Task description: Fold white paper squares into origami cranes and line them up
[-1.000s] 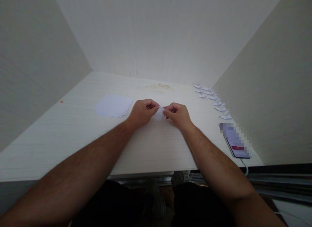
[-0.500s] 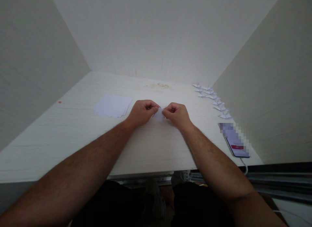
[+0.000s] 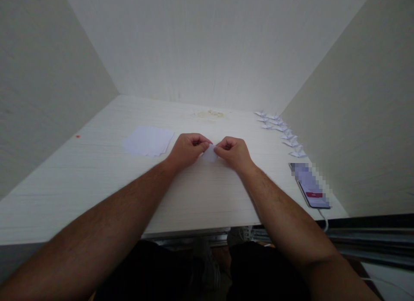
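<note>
A small white piece of paper [image 3: 210, 154] is pinched between both hands just above the pale wooden table [image 3: 97, 180]. My left hand [image 3: 187, 149] grips its left edge with curled fingers. My right hand [image 3: 233, 152] grips its right edge the same way. Most of the paper is hidden by the fingers. A stack of white paper sheets [image 3: 148, 140] lies flat to the left of my left hand.
Several small folded paper figures [image 3: 282, 130] line the right wall. A phone [image 3: 311, 188] with a cable lies near the table's right front corner. White walls close in the table on three sides. A brownish stain [image 3: 209, 114] marks the far tabletop.
Both hands stay pinched on the paper and have shifted very slightly; the paper sits a little lower between the fingers.
</note>
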{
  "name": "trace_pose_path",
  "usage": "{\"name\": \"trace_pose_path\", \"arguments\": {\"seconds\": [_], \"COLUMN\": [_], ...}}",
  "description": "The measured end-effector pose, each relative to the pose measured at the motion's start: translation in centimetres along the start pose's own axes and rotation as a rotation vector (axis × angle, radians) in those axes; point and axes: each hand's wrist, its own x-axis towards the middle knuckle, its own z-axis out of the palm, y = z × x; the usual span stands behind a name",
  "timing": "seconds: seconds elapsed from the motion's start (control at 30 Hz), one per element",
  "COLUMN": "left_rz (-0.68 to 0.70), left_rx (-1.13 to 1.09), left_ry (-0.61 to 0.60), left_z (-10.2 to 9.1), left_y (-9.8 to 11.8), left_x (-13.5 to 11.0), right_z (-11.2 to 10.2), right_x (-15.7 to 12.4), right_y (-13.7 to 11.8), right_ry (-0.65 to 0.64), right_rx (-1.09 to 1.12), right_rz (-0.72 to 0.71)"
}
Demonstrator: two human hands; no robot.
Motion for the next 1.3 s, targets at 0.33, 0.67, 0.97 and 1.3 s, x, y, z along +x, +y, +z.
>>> {"name": "trace_pose_path", "arguments": {"seconds": [0.33,0.67,0.97,1.3], "left_rz": [0.013,0.041,0.039,0.048], "left_rx": [0.036,0.144,0.164,0.2], "left_ry": [0.008,0.045,0.067,0.071], "left_z": [0.03,0.15,0.51,0.46], "left_y": [0.03,-0.23,-0.71,-0.74], "left_x": [0.0,0.13,0.14,0.17], "right_z": [0.05,0.11,0.23,0.29], "right_x": [0.05,0.01,-0.1,-0.04], "right_y": [0.01,0.02,0.05,0.22], "right_ry": [0.008,0.015,0.056,0.048], "right_rx": [-0.017,-0.048,-0.114,-0.101], "right_rz": [0.001,-0.014,-0.043,-0.04]}}
